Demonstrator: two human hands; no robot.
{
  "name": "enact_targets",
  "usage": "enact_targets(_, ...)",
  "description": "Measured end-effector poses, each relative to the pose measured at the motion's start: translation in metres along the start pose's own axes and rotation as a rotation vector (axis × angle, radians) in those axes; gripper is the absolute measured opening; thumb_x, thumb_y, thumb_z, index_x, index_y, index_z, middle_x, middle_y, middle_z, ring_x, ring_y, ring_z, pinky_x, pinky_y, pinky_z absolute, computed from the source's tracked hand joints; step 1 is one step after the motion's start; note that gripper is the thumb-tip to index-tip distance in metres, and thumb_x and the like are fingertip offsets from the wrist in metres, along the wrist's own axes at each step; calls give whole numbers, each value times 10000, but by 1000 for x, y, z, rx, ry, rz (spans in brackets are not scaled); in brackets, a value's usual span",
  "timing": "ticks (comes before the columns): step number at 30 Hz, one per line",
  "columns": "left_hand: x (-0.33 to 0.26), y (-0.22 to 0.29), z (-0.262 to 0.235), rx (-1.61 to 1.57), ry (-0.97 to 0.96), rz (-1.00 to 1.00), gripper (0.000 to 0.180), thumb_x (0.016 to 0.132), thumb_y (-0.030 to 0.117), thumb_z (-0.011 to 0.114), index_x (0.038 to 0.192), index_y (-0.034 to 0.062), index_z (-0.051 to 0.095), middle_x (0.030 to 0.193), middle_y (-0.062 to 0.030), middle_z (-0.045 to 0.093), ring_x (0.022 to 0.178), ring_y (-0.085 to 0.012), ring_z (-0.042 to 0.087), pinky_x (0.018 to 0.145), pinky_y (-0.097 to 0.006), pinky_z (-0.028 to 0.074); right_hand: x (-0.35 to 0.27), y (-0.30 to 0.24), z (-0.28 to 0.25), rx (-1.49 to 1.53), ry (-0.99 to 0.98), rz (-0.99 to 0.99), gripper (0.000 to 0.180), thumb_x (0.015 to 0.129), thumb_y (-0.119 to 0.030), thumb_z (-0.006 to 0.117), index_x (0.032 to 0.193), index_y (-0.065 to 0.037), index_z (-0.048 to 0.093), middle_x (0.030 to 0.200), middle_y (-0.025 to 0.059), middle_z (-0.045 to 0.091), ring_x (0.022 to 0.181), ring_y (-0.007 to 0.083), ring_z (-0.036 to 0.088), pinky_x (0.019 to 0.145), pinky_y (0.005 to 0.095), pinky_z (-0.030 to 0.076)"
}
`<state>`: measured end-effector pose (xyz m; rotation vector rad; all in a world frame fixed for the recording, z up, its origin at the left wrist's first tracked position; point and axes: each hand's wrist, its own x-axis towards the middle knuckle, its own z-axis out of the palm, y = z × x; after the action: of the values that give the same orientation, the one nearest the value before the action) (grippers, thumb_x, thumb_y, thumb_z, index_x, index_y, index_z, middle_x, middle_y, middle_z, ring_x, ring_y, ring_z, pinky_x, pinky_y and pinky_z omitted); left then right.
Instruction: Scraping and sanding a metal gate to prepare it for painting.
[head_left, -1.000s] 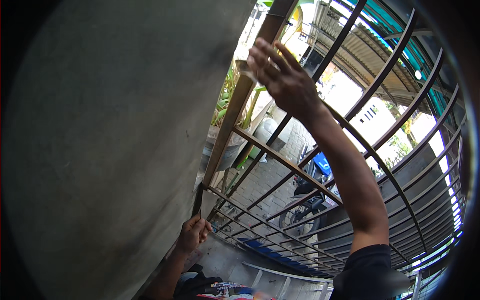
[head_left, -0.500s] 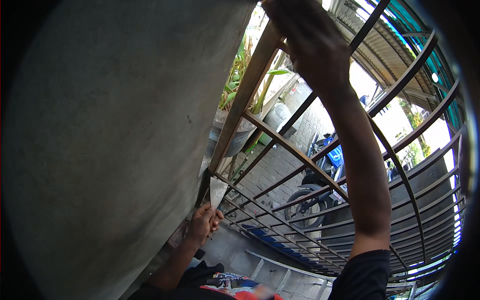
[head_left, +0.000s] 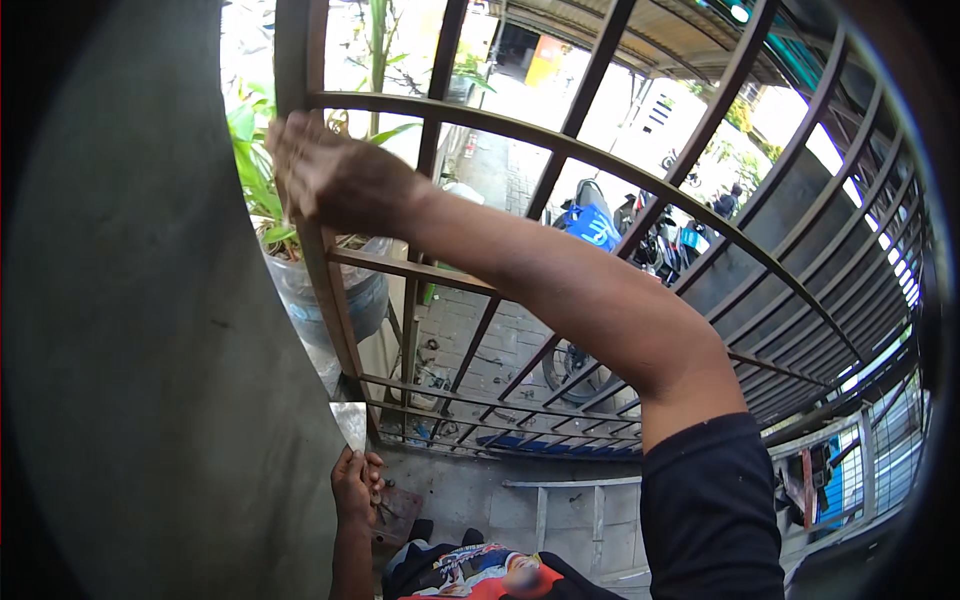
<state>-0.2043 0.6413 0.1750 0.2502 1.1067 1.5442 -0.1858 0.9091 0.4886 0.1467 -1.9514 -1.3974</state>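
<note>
Holding a flat metal scraper (head_left: 349,424), blade up, the L hand (head_left: 354,490) is near, by the gray wall (head_left: 150,300) on the left. R hand (head_left: 335,180) is farther up, at the brown post (head_left: 300,60); fingers blurry, can't tell if it's touching or holding smth. Wall looks mostly smooth w/ one small dark mark; can't tell how much is done or left.

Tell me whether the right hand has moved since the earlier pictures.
Yes, down the brown post: the right hand, earlier up at the upper crossbar, is now below it.
</note>
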Motion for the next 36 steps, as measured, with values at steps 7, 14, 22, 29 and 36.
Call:
enact_targets(7, 5, -8, -1, 36, 4, -3, 165, 1003, 143, 395, 1062, 43, 512, 766, -43, 552, 553, -67, 448, 458, -235, 393, 45, 37, -42, 96, 491, 128, 216, 786, -145, 576, 858, 24, 690, 882, 137, 683, 936, 264, 632, 889, 371, 483)
enact_targets(14, 16, -3, 19, 27, -68, -3, 160, 1003, 135, 400, 1070, 46, 516, 762, -35, 558, 553, -63, 442, 463, -235, 389, 57, 46, -7, -36, 215, 47, 221, 767, -166, 572, 825, 7, 697, 877, 122, 683, 909, 269, 632, 915, 379, 464)
enact_targets(22, 2, -13, 12, 50, -22, -26, 162, 1009, 141, 387, 942, 58, 509, 763, -44, 568, 560, -64, 439, 469, -231, 380, -1, 21, -2, 20, -60, -20, 366, 881, -105, 453, 1159, 79, 604, 1182, 181, 640, 1164, 249, 590, 1136, 378, 321)
enact_targets(29, -3, -11, -12, 15, 40, -31, 169, 995, 134, 410, 1048, 36, 538, 774, -51, 556, 561, -70, 443, 456, -225, 383, 8, -11, -8, -98, -54, 40, 359, 909, -101, 455, 1197, 71, 583, 1162, 158, 654, 1136, 204, 607, 1133, 378, 333)
enact_targets(36, -9, -1, -5, 182, -61, 36, 272, 1008, 194, 410, 836, 35, 549, 636, -18, 489, 507, -61, 397, 472, -236, 375, 32, 65, -13, -162, -55, 111, 400, 914, -49, 445, 1297, 48, 508, 1222, 173, 618, 1154, 202, 598, 1103, 335, 375)
